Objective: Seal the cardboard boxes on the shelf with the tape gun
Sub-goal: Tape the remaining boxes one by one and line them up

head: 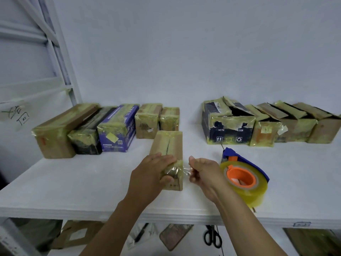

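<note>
A small cardboard box (168, 145) lies lengthwise in the middle of the white shelf (73, 182), its top seam covered with yellowish tape. My left hand (147, 174) grips the box's near end, fingers over the top and thumb on the front. My right hand (204, 172) pinches a piece of clear tape (185, 171) stretched from the box's near right corner. The tape gun (241, 174), blue with an orange hub and a yellow tape roll, rests on the shelf just right of my right hand, not held.
A row of taped boxes (103, 128) stands at the back left. Several boxes with open flaps (267, 122) stand at the back right. Below the shelf's front edge lie scissors (212, 237), cardboard pieces and a pen.
</note>
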